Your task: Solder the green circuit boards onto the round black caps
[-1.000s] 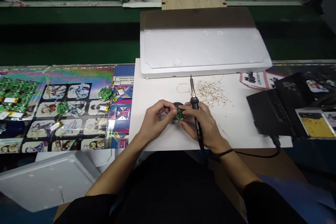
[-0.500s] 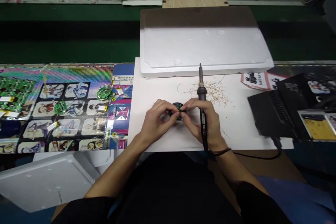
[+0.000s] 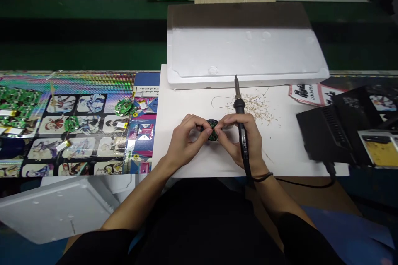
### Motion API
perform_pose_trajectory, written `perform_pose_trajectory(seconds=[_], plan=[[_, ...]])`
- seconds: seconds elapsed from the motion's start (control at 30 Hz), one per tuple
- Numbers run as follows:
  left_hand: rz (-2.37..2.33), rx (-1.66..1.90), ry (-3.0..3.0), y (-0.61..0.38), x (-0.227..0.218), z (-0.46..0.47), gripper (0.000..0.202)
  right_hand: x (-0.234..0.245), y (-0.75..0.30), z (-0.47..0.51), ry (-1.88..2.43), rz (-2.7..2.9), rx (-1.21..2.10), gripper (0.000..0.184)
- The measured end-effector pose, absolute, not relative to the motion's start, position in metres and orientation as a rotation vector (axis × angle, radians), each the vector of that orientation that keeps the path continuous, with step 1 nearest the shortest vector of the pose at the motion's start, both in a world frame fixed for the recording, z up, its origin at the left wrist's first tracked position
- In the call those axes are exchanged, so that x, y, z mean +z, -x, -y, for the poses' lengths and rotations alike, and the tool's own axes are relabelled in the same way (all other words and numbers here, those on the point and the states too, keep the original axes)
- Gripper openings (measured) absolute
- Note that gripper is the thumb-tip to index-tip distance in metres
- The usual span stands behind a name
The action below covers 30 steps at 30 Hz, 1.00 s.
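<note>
Between my hands on the white sheet lies a small round circuit board (image 3: pixel 212 136), green with a dark rim. The thumb and fingertips of my left hand (image 3: pixel 189 138) are closed on its left side. My right hand (image 3: pixel 244 138) pinches at the right side of the board and also keeps a black soldering iron (image 3: pixel 240 109) tucked in its grip. The iron's metal tip points away from me, clear of the board. My fingertips cover part of the board, so what exactly they pinch on it is hidden.
Ahead stands a white foam block (image 3: pixel 242 54). Thin wire and crumbs (image 3: pixel 258 107) lie before it. At right are a black soldering station (image 3: pixel 326 128) and yellow sponge (image 3: pixel 384 153). Left, green circuit boards (image 3: pixel 18 101) and small batteries (image 3: pixel 63 145) rest on printed sheets.
My hands stay at the round board, with fingertips shifted only slightly. The soldering iron leans a little more to the left at its tip. The whole view has moved slightly.
</note>
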<state>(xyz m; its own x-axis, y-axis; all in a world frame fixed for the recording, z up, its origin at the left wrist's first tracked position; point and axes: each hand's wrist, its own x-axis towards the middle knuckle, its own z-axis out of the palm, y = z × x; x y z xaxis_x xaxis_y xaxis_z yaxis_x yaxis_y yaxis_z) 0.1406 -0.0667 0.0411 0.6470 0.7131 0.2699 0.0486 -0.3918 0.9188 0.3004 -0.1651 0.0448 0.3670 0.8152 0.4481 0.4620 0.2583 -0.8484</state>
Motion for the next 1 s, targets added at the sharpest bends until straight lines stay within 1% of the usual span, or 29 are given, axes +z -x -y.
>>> perform_pose_trajectory(seconds=[0.13,0.33,0.43,0.67,0.77,0.8,0.9,0.93,1.0], plan=[[-0.588,0.793,-1.91,-0.137,0.042,0.063,0.008,0.045,-0.305,0.169,1.4,1.372,0.324,0.032],[-0.472,0.68,-2.239,-0.127,0.049,0.053,0.003,0.044,-0.324,0.182,1.368,1.708,0.26,0.046],[-0.433,0.569,-2.312,-0.125,0.05,0.051,0.005,0.041,-0.325,0.183,1.354,1.771,0.167,0.044],[-0.412,0.503,-2.285,-0.121,0.052,0.045,0.004,0.035,-0.315,0.176,1.3,1.719,0.17,0.043],[-0.359,0.451,-2.31,-0.122,0.055,0.039,0.005,0.038,-0.317,0.179,1.303,1.735,0.221,0.04],[-0.333,0.435,-2.315,-0.123,0.056,0.037,0.005,0.041,-0.319,0.181,1.315,1.719,0.26,0.037],[-0.277,0.386,-2.307,-0.126,0.059,0.031,0.008,0.051,-0.325,0.19,1.352,1.533,0.385,0.021],[-0.263,0.368,-2.303,-0.127,0.06,0.03,0.008,0.055,-0.328,0.193,1.349,1.417,0.438,0.022],[-0.229,0.34,-2.297,-0.129,0.061,0.028,0.008,0.065,-0.336,0.197,1.321,1.169,0.525,0.034]])
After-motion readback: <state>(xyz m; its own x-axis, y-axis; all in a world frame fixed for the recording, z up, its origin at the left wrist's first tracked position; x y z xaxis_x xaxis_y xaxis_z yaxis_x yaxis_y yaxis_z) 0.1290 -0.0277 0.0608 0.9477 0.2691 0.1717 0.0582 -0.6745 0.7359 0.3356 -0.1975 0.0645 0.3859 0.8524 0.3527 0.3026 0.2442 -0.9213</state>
